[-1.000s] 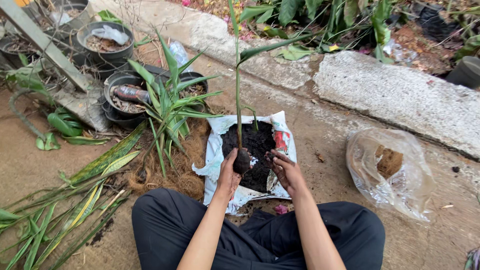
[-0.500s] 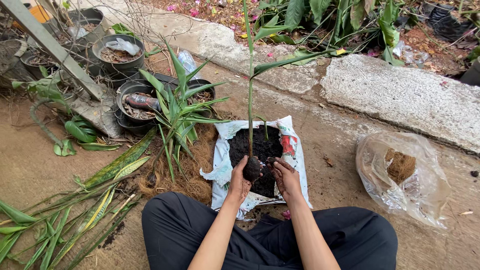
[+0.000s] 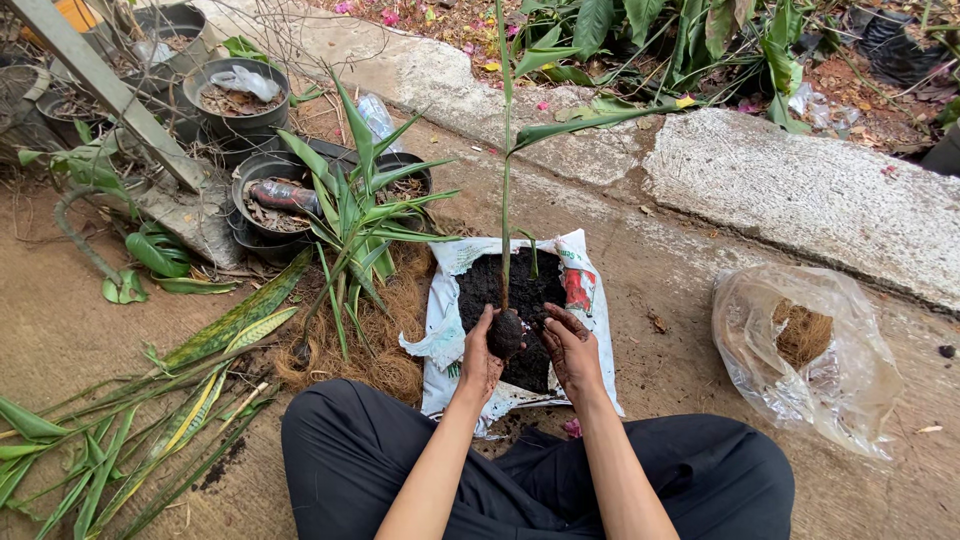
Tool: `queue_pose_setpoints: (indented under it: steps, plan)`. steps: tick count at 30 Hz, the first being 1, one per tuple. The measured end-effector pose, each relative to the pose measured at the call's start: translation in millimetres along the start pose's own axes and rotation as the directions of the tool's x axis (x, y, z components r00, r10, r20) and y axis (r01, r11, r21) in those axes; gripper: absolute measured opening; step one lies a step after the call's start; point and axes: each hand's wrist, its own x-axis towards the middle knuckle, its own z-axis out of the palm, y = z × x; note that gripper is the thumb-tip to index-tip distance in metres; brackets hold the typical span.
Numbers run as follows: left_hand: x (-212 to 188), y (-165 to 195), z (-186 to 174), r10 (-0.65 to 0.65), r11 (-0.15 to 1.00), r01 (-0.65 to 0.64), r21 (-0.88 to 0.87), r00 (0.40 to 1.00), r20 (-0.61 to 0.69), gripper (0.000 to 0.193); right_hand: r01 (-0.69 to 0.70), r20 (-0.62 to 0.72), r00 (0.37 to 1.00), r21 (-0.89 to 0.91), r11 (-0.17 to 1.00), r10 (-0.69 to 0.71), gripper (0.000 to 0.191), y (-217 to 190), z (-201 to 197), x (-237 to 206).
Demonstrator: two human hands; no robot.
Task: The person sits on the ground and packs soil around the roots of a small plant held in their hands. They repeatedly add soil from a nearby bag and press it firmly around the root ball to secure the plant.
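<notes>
I sit cross-legged on the ground before an open white sack (image 3: 440, 300) filled with dark soil (image 3: 485, 285). My left hand (image 3: 480, 355) is closed around the dark root ball (image 3: 505, 333) of a tall, thin green plant (image 3: 507, 170), holding it upright over the soil. My right hand (image 3: 570, 345), soiled with dirt, hovers right beside the root ball with fingers curled and nothing in it.
A clear plastic bag (image 3: 800, 350) with brown coconut fibre lies at right. A green spiky plant (image 3: 355, 215) on a brown fibre pile, black pots (image 3: 240, 100), and cut long leaves (image 3: 130, 410) lie at left. A concrete curb (image 3: 800, 190) runs behind.
The view has shifted slightly. My left hand still holds the root ball over the sack; my right hand stays close beside it.
</notes>
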Motion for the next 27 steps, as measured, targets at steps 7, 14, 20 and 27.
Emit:
queue_pose_setpoints:
  steps: [7,14,20,27]
  plan:
    - [2,-3,-1,0.085,0.984,-0.082,0.155,0.996,-0.009,0.062,0.315,0.008,0.948,-0.182,0.931,-0.319,0.032,-12,14,-16]
    - [-2,-5,1,0.101,0.964,-0.092,0.248,0.995,-0.021,0.072,0.464,0.205,0.884,-0.5,0.731,-0.421,0.029,-19,41,-38]
    - [-1,-9,-2,0.141,0.908,-0.108,0.405,0.988,-0.054,0.072,0.669,0.408,0.672,-0.692,0.271,-0.618,0.028,-20,54,-51]
    - [-4,-10,4,0.138,0.956,-0.13,0.264,0.99,-0.013,0.049,0.674,0.407,0.678,-0.678,0.295,-0.612,0.025,-24,57,-53]
